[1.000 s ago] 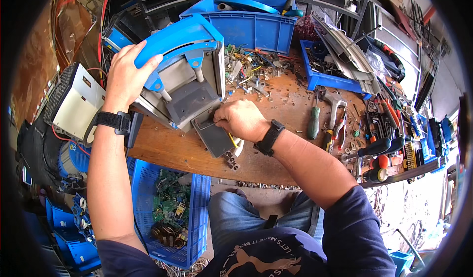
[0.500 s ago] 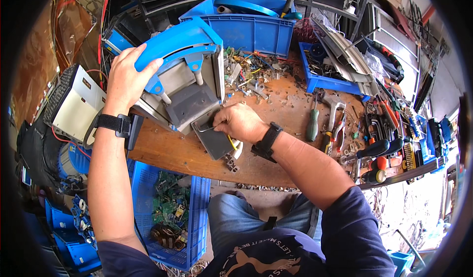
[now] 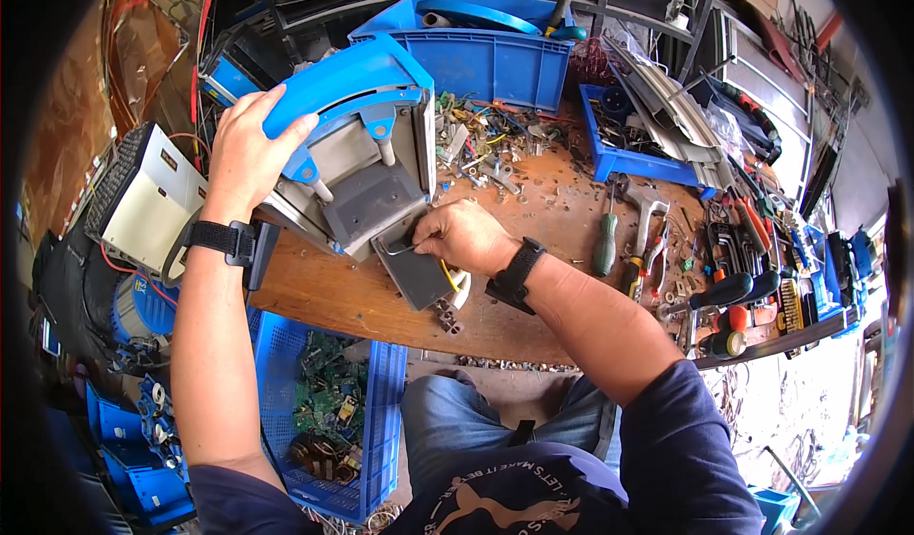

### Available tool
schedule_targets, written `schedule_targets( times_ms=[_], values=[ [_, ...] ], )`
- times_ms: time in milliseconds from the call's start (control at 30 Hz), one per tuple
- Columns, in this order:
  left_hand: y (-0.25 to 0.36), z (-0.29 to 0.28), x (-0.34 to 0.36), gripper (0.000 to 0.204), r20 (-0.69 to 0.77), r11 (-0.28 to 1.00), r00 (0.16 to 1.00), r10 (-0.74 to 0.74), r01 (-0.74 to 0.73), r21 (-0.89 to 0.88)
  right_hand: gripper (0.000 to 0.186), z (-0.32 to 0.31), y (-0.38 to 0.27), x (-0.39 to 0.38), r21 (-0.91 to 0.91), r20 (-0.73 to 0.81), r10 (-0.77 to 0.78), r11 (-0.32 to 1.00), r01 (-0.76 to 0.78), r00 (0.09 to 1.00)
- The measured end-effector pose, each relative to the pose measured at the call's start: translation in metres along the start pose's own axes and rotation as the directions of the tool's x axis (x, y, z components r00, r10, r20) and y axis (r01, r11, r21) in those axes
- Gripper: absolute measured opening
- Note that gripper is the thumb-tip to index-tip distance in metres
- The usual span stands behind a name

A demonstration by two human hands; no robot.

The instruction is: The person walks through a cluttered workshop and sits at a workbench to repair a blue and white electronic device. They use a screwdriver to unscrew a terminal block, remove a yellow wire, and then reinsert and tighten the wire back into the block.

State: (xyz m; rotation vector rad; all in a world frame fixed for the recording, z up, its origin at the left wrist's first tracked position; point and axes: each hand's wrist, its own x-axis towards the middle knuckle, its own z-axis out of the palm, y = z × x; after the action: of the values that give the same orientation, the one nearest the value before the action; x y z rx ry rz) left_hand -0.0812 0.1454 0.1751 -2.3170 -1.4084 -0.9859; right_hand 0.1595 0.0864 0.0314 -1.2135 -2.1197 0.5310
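A boxy machine part with a curved blue cover (image 3: pixel 354 76) and grey metal sides stands tilted on the wooden bench. My left hand (image 3: pixel 249 145) grips the cover's left end, thumb on the near side. Inside the frame, two short metal posts run from blue brackets (image 3: pixel 378 126) toward a dark grey block (image 3: pixel 371 200). A flat dark plate (image 3: pixel 415 276) juts out from the lower end. Over this plate my right hand (image 3: pixel 464 236) pinches a thin, bent metal hex key (image 3: pixel 398 249); its tip's seating cannot be made out. A yellow wire (image 3: pixel 447 274) shows below that hand.
Loose screws and scraps (image 3: pixel 486 149) lie beyond the part. A large blue bin (image 3: pixel 495 67) stands behind, a blue tray (image 3: pixel 638 164) at the right. Hammer (image 3: pixel 649 213), screwdriver (image 3: pixel 605 240) and several tools lie rightward. Below the bench edge, a blue crate (image 3: pixel 386 421) holds circuit boards.
Hardly anything differs. Both hands keep their places on the blue cover and the hex key, and the view has shifted very slightly.
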Motion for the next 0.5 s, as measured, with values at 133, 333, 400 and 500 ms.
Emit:
schedule_targets(
  times_ms=[133,333,400,500],
  values=[
    [-0.0012,0.0000,-0.0004,0.057,-0.006,1.000,1.000,0.005,-0.005,0.013,0.012,0.0000,-0.0007,0.0008,-0.001,0.006,0.007,1.000,-0.007,1.000],
    [-0.0022,0.0006,0.0003,0.057,-0.006,1.000,1.000,0.014,-0.014,0.010,0.012,0.0043,0.0054,0.0006,-0.012,-0.039,-0.033,0.999,0.033,0.999],
    [-0.0024,0.0007,0.0001,0.057,-0.007,1.000,1.000,0.009,-0.009,0.012,0.012,0.0042,0.0052,0.0006,-0.002,-0.035,-0.024,1.000,0.024,0.999],
    [-0.0022,0.0010,0.0007,0.057,-0.004,1.000,1.000,0.007,-0.007,0.006,0.013,0.0043,0.0048,0.0000,0.000,-0.034,-0.013,1.000,0.013,0.999]
  ],
)
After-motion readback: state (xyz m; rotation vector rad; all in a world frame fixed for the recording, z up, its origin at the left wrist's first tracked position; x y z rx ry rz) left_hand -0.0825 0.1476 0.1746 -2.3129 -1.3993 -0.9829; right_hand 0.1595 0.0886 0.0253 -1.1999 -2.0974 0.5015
